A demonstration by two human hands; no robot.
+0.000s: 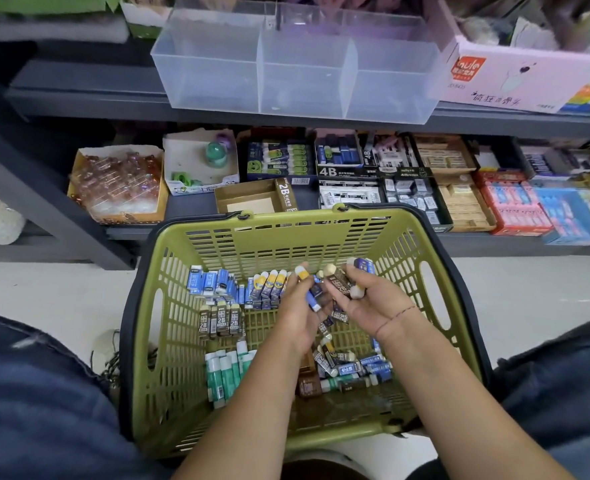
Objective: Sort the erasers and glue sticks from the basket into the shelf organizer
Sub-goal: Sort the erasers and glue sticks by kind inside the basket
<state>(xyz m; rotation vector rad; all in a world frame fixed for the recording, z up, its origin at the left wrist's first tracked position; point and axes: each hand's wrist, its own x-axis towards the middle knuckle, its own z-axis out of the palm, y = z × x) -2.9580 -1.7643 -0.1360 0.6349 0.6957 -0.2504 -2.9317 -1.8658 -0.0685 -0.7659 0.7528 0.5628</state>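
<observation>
A green plastic basket (321, 233) sits on the floor between my knees. Inside lie blue erasers (213, 280), brown 2B erasers (221, 322), green-and-white glue sticks (226, 372) and a loose mixed pile (352, 365). My left hand (297, 306) holds a blue-and-yellow eraser (307, 285) over the basket. My right hand (373, 299) grips a brown 2B eraser (340, 284) together with a blue one (364, 265). The clear three-compartment shelf organizer (300, 60) stands on the upper shelf, with nothing seen in its compartments.
The lower shelf (494, 242) holds several boxes of stationery, among them 4B eraser boxes (349, 161) and an open brown 2B box (255, 199). A pink-white carton (515, 77) stands right of the organizer. My knees in blue denim flank the basket.
</observation>
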